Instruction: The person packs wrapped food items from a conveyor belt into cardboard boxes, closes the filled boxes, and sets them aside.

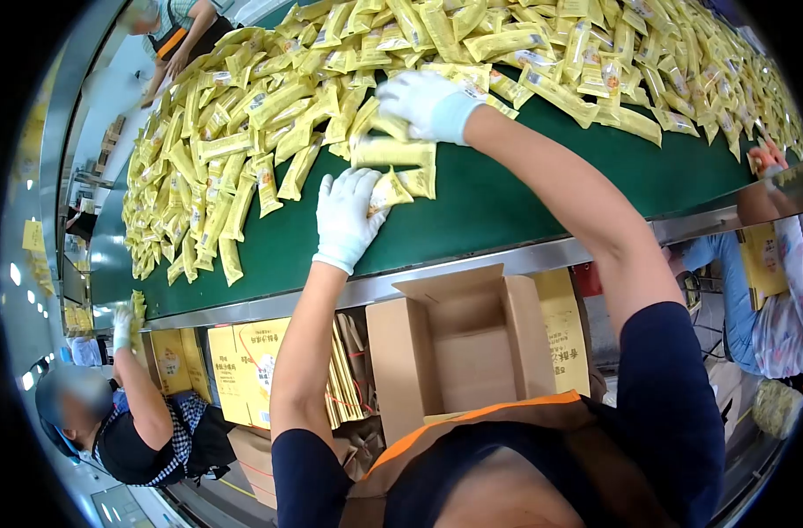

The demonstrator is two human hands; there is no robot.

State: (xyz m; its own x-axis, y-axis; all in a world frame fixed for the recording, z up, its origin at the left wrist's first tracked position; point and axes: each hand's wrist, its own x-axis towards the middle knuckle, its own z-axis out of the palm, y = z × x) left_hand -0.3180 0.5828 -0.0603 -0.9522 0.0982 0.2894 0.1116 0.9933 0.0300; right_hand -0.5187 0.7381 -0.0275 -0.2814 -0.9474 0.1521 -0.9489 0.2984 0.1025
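Note:
My left hand (pixel 348 216), in a white glove, is closed on the end of a yellow snack packet (pixel 390 190) near the belt's front edge. More yellow packets (pixel 391 152) lie side by side just beyond its fingers. My right hand (pixel 426 104), also gloved, reaches farther in, with its fingers curled down over a slightly blurred yellow packet (pixel 389 126) at the edge of the heap. Its fingertips are partly hidden. The large heap of yellow packets (pixel 278 106) spreads across the green belt (pixel 542 185).
An open cardboard box (pixel 472 352) stands below the metal rail (pixel 401 283), between my arms. Yellow printed cartons (pixel 243 370) are to its left. A co-worker (pixel 146 414) works at lower left, another person (pixel 186 31) across the belt. Another hand (pixel 767 157) is at far right.

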